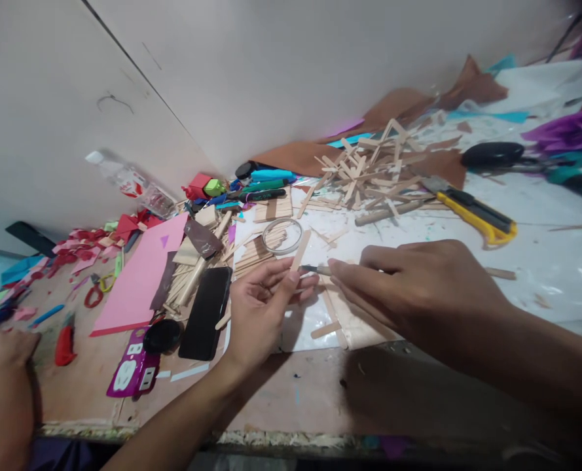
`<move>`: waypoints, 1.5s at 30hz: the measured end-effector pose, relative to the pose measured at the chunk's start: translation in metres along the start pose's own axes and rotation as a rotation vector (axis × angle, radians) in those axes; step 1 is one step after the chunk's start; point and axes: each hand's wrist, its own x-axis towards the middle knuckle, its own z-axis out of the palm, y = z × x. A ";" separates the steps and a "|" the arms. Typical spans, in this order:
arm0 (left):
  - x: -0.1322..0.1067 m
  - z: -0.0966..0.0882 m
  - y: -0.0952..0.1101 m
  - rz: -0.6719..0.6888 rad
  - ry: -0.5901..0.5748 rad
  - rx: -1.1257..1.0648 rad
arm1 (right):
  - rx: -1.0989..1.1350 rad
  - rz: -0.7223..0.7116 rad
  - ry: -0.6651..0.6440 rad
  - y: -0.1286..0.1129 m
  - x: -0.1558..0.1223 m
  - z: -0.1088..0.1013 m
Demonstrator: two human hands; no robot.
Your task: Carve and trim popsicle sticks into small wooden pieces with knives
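Note:
My left hand [264, 301] pinches a wooden craft stick [301, 250] between thumb and fingers, the stick tilted upward. My right hand [393, 278] is closed around a slim tool with a pale handle and dark tip [315, 268]; whether it is a brush or a blade I cannot tell. Its tip is close to the lower part of the stick, over my left fingers. Below both hands, joined craft sticks [327, 329] and a pale flat piece [364, 320] lie on a white sheet. A roll of clear tape [281, 236] lies just beyond my left hand.
A tangled pile of craft sticks [364, 163] is at the back. A yellow box cutter [482, 212] lies at right. Left of my hand are a black phone [205, 314], pink paper [143, 275] and a red cutter [65, 340]. Another person's hand [6, 366] rests at far left.

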 end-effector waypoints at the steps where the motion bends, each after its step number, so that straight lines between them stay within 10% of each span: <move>1: 0.000 0.000 -0.001 -0.004 0.005 -0.001 | 0.003 -0.002 0.002 0.000 0.000 0.000; 45: -0.008 0.002 0.010 -0.228 -0.106 -0.302 | 0.031 -0.151 0.118 0.012 0.001 0.008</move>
